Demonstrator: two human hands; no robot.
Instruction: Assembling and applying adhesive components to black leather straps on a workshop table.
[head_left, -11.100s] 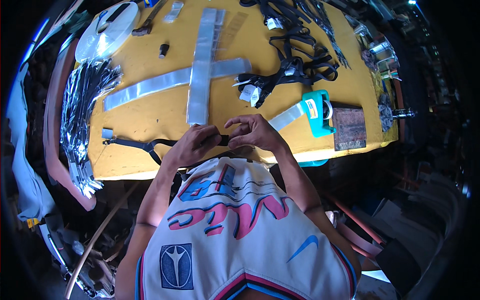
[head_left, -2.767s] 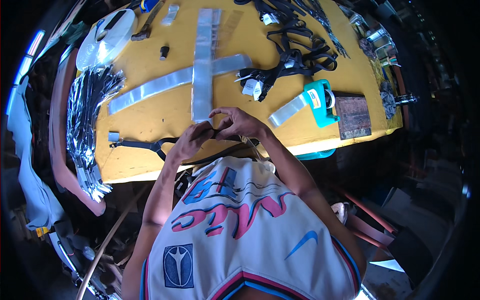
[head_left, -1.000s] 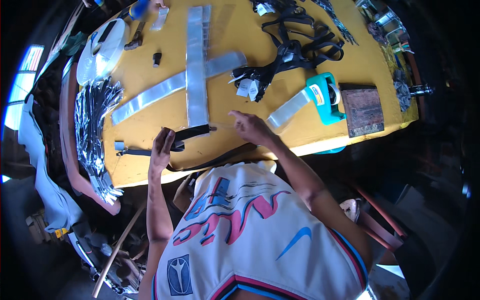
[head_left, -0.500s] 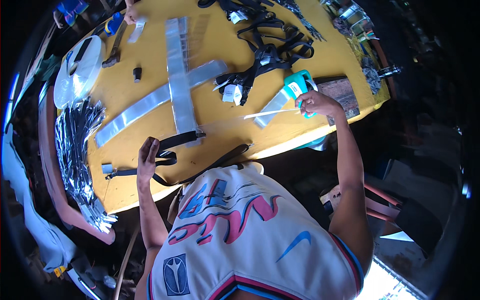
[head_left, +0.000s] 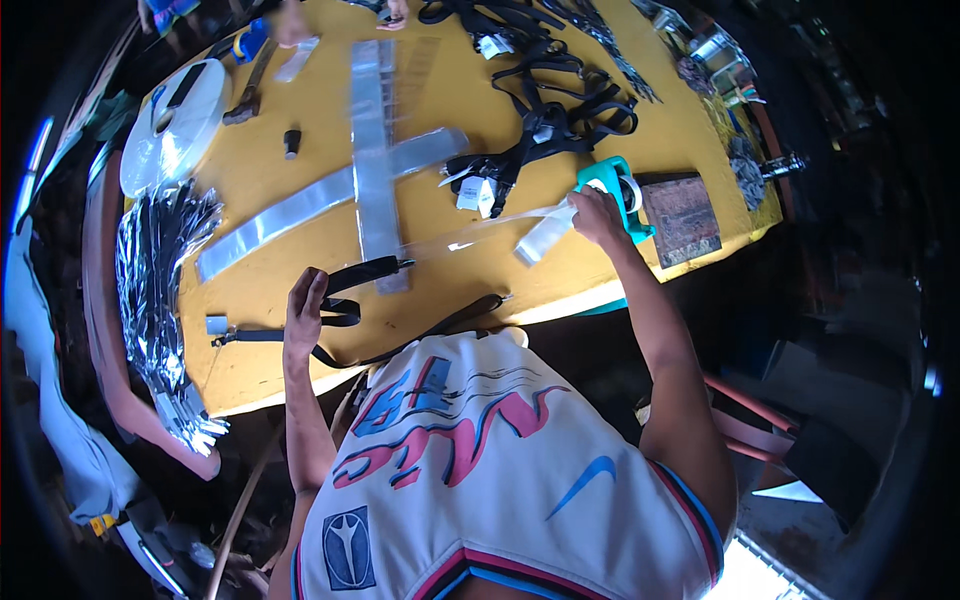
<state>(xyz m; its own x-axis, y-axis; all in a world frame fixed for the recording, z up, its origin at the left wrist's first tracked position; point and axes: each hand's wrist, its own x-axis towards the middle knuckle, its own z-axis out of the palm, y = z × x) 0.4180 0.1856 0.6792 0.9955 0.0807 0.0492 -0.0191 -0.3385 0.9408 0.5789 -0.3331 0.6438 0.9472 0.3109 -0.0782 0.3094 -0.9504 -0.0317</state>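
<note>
Near the table's front edge my left hand [head_left: 306, 300] is closed round a black webbing strap [head_left: 365, 272], which has a small metal piece at its far end. The rest of the strap loops below and trails along the edge. A thin clear strip of tape [head_left: 480, 236] stretches from near the strap's tip to my right hand [head_left: 598, 215], whose fingers are pinched on it. Just beyond those fingers stands a teal tape dispenser [head_left: 640, 232] with a roll in it. A flat clear plastic sleeve [head_left: 540, 238] lies beneath the tape.
Two long clear plastic sleeves [head_left: 372, 180] cross mid-table. Tangled black straps [head_left: 550, 140] lie beyond, a dark plate [head_left: 682, 220] at right. At left are a white roll [head_left: 190, 130], hammer [head_left: 246, 102] and bundle in shiny plastic [head_left: 165, 290]. Another person's hand [head_left: 293, 25] shows at the far edge.
My right hand has moved left, from over the tape dispenser to in front of it, and the dispenser looks turned. My left hand still holds the strap. Another hand shows at the far edge.
</note>
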